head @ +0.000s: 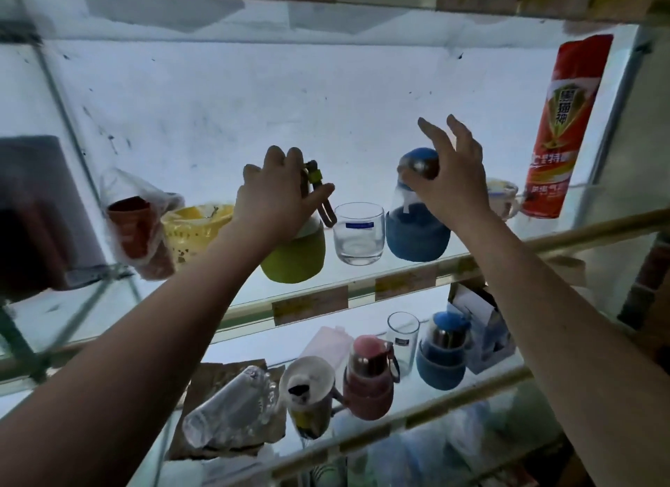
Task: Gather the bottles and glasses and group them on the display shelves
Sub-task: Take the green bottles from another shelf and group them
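Upper glass shelf (362, 287), L to R: red cup (132, 229) wrapped in a clear plastic bag; yellow basket (192, 229) w/ small bits inside, too dim to make out; green bottle (295, 256); empty tumbler (358, 233) w/ blue label; blue bottle (417, 229); white mug (504, 198), contents not visible; red spray can (563, 124) at far R.

Left hand (275, 200) closed over the green bottle's top, fingers wrapped round the cap, thumb by the brown strap (324, 207) — bottle tilted, base at the shelf.

Right hand (453, 175) half open; thumb and palm on the blue bottle's cap (420, 162), other fingers spread and lifted clear; whether it truly grips — can't tell. Tumbler stands between the 2 bottles, just beside each.

Lower shelf (471, 392): clear plastic bag (232, 410) lying on cardboard; white mug on its side (308, 388), dark speck inside; pink bottle (369, 378); tall empty glass (402, 338); second blue bottle (444, 352); white box (486, 327) behind.
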{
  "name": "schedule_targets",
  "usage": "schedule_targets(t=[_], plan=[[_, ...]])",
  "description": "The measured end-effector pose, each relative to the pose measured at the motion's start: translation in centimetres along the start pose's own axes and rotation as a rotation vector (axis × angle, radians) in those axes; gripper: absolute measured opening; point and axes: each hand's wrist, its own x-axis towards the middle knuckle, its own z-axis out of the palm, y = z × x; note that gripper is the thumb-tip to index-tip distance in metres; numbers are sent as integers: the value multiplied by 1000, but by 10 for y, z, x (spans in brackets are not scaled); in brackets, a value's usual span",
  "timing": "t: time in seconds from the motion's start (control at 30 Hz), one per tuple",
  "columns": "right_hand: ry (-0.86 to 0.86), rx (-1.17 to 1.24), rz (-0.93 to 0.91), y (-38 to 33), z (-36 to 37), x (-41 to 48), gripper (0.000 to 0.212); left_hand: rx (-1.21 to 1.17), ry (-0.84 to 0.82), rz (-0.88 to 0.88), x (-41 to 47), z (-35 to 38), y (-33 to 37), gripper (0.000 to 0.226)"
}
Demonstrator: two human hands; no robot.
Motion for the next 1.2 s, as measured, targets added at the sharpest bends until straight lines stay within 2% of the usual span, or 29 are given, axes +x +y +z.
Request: schedule_targets(t=[0.07,0.17,0.27,0.43,0.7,0.93,1.2], plan=[[-66,-43,-7,3,2,8,61,16,-11,7,0,-1,-1,50],[-122,-26,-20,8,4,12,50,61,-13,47,-3,-4,3,43],[-117,-10,-45,11,7,11,43,66,8,55,-11,-8,10,37],[-88,16,-82,15,7,6,41,111,24,-28,-23,-11,19,50],[-4,34,-119,7,3,-9,39,122,170,-29,-46,-6,32,48],[46,52,-181,-5,-4,-21,39,-143,318,-41,-71,-18,14,53],[174,19,-278,-65,-27,-33,42,-330,441,-30,-91,-50,1,53]])
